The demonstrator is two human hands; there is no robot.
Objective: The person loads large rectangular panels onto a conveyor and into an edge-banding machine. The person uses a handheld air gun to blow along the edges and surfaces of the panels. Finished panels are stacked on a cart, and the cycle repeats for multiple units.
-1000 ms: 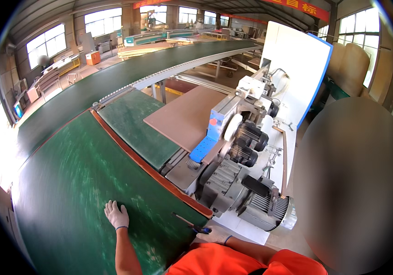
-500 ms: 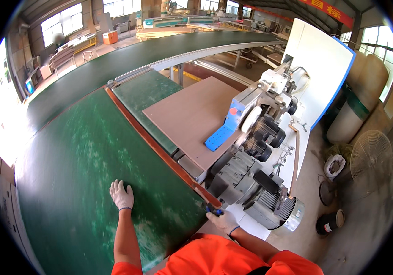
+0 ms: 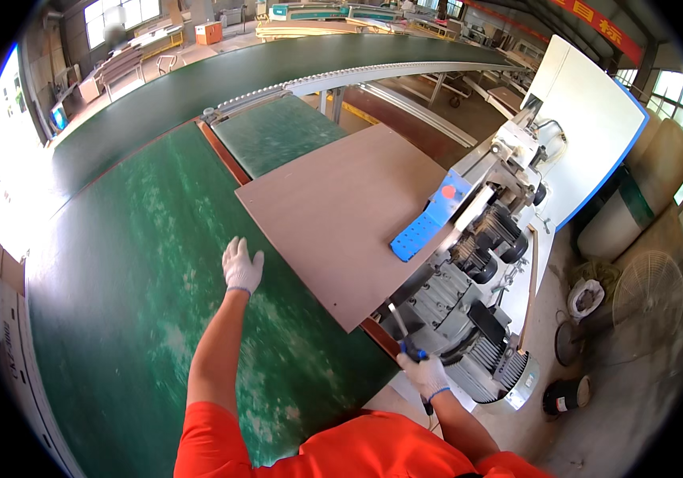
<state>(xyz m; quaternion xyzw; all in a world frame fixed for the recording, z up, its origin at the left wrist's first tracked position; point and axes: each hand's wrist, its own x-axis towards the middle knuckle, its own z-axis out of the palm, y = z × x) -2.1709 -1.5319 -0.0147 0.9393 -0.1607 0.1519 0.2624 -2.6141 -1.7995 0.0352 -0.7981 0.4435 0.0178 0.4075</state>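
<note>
A brown flat board slants out of the edge machine, its near corner reaching over the green belt. My left hand, in a white knit glove, is stretched out above the belt, fingers apart, just left of the board's edge and holding nothing. In my gloved right hand is a blue air blow gun with a slim metal nozzle; a hose hangs below it. The nozzle points up beside the machine's motors, near the board's near corner. A blue perforated bracket sits over the board.
A reddish strip borders the belt, partly hidden by the board. Farther off curves a dark green conveyor. To the right stand a tall white panel, a wire-cage fan, a sack and a black bucket.
The board has slid toward me and left, over the reddish strip. My left hand has moved forward and right toward it. My right hand has raised the air blow gun, its nozzle now visible.
</note>
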